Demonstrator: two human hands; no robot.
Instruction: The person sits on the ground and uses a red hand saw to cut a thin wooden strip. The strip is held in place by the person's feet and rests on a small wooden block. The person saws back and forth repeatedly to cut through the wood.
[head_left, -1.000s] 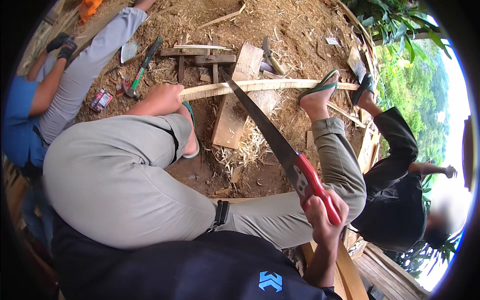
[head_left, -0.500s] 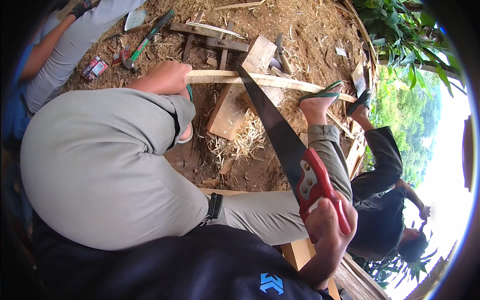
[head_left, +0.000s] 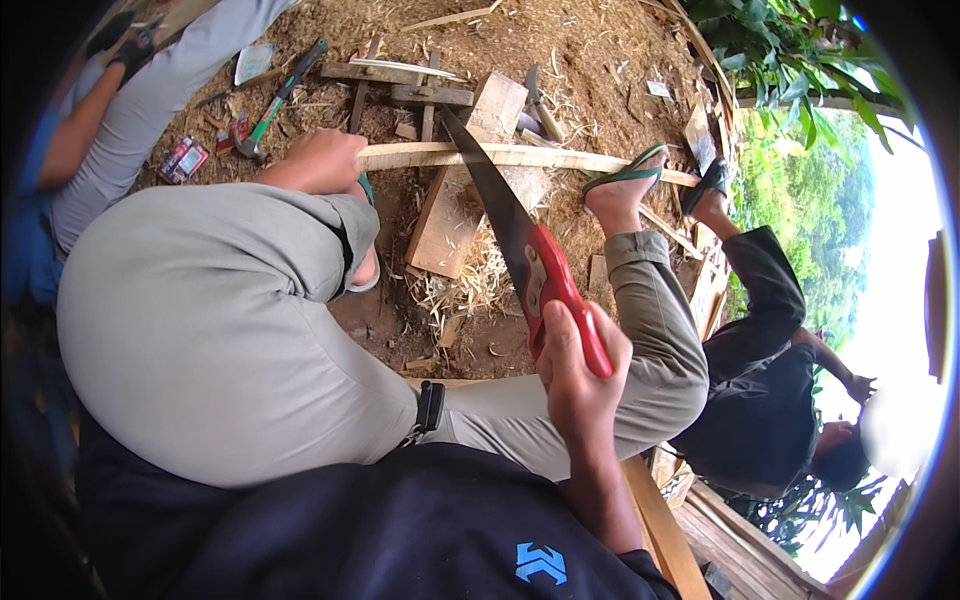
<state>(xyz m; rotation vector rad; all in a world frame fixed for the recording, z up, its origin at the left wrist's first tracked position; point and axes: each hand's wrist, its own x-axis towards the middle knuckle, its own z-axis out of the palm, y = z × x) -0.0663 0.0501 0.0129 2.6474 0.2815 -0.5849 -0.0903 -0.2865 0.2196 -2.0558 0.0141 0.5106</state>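
My right hand (head_left: pixel 588 375) is closed round the red handle of a handsaw (head_left: pixel 510 215). The saw's dark blade slants up and left, crossing a long pale strip of wood (head_left: pixel 515 155) with its tip beyond the far edge. At the strip's left end, my left hand (head_left: pixel 325 157) has its fingers closed round the wood. My foot in a green sandal (head_left: pixel 630 175) rests against the strip toward its right end. Beneath the strip lies a thicker wooden block (head_left: pixel 445 230), with curled shavings around it.
A hammer (head_left: pixel 285 100) with a green and black handle lies at the upper left, beside a small red pack (head_left: pixel 184 160). Past the strip are wooden pieces (head_left: pixel 430 95) and a knife-like blade (head_left: pixel 540 100). One person (head_left: pixel 765 400) sits at right, another (head_left: pixel 150 110) at upper left.
My right hand has moved forward and to the left, driving the saw further across the strip. My left hand still grips the strip's end.
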